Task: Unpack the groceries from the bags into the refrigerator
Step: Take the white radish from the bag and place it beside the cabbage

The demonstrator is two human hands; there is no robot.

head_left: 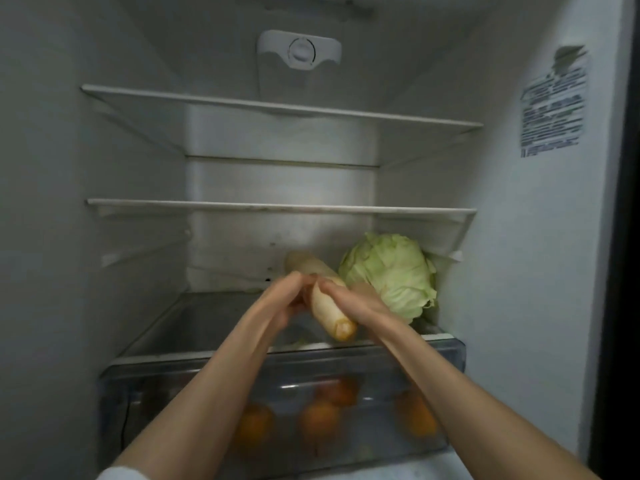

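Obs., refrigerator [540, 258] open, person reaching in with both bare arms.

Both hands meet on a long pale root vegetable, likely a daikon [329, 299], above the lowest glass shelf [173, 327]. Left hand [287, 299] comes in from the left, fingers curled round the vegetable's middle. Right hand [349, 299] comes from the right, fingers wrapped over the top of it, fingertips close to those of the left hand. Motion blur; exact finger placement underneath not readable.

Daikon lies slanted: cut, yellowish end toward the viewer and low, far end pointing to the back wall. Whether it rests on the shelf or is held just off it, cannot tell.

Cabbage [391, 271], pale green, sits on the same shelf at the right rear, just beside the daikon and close against the right wall.

Below the shelf, a clear crisper drawer [138, 403] holding several oranges [320, 419], seen through its front; count uncertain through the plastic.

Two upper shelves: upper glass shelf [277, 105], middle glass shelf [277, 206]. Thermostat dial [301, 50] on the back wall near the top. Printed label [554, 105] on the right inner wall, text illegible
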